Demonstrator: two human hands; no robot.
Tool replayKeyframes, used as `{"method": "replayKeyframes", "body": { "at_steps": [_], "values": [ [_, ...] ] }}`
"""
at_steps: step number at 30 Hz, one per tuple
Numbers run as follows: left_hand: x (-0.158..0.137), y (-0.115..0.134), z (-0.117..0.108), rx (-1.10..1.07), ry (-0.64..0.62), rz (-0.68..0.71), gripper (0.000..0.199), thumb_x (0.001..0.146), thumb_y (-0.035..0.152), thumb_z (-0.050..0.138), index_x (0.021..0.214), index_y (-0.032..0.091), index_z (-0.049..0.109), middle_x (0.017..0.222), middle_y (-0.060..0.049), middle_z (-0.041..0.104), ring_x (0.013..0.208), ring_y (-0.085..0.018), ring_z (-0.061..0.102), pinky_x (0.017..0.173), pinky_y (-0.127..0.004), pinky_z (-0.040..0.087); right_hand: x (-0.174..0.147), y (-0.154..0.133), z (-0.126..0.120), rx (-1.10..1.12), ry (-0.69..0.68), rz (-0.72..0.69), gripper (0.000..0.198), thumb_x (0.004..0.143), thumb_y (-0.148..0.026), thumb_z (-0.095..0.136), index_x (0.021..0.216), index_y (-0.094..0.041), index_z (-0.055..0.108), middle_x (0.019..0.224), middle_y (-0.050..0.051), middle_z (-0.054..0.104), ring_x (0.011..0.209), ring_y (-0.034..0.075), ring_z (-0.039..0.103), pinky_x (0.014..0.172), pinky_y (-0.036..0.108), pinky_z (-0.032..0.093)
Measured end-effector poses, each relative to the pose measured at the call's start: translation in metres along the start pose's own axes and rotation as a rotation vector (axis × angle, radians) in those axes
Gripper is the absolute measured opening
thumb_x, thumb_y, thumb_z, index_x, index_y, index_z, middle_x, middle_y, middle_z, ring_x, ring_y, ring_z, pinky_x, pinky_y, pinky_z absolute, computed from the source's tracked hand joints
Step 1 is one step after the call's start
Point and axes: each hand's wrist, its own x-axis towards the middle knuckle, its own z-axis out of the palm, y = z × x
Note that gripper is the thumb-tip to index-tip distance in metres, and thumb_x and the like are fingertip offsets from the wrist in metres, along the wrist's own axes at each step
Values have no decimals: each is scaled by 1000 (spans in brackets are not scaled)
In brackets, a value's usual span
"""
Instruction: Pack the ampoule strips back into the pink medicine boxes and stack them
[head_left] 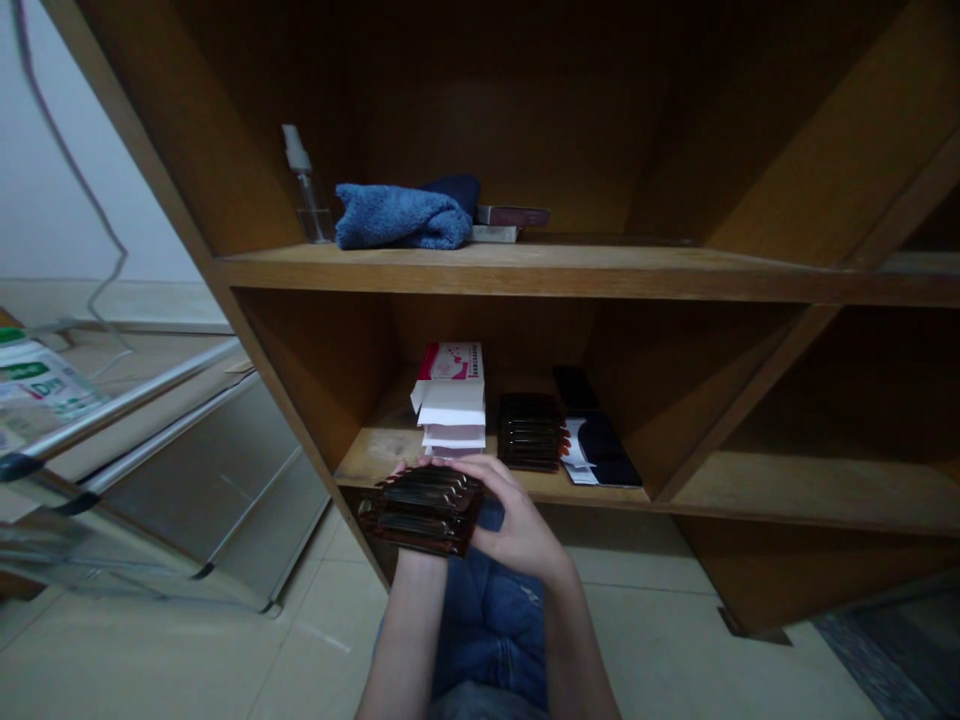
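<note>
A stack of dark brown, glossy ampoule strips (pixel 424 512) is held above my lap, in front of the lower shelf. My left hand (pixel 421 556) supports it from below and is mostly hidden by it, with some fingertips at the far edge. Curved round its right side, my right hand (pixel 517 520) grips it with thumb and fingers. Just beyond lies a white and pink carton (pixel 452 400), its white end flaps open towards me. More brown ampoule strips (pixel 531 432) lie on the shelf to the right of the carton.
Right of the shelved strips are a dark flat pouch (pixel 606 448) with white paper and a black phone-like object (pixel 575 388). The upper shelf (pixel 525 262) bears a spray bottle (pixel 307 190), a blue towel (pixel 405 215) and small flat boxes (pixel 511 216). A metal-framed rack (pixel 165 400) stands left.
</note>
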Motion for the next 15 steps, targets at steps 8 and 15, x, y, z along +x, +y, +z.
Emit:
{"method": "replayKeyframes", "body": {
  "at_steps": [8,15],
  "values": [
    [-5,14,6,-329,-168,4,31,94,23,23,80,22,51,59,6,58,60,-5,58,70,-15,49,-2,-14,-2,-84,-82,-16,61,71,-15,65,126,-32,47,131,4,45,123,22,40,105,44,31],
    [-8,16,11,-404,-293,113,21,92,17,31,78,22,46,54,10,55,51,-3,54,60,-11,47,-4,-17,-5,-83,-142,-10,70,68,-18,70,130,-35,42,135,4,42,125,25,37,105,49,30]
  ]
}}
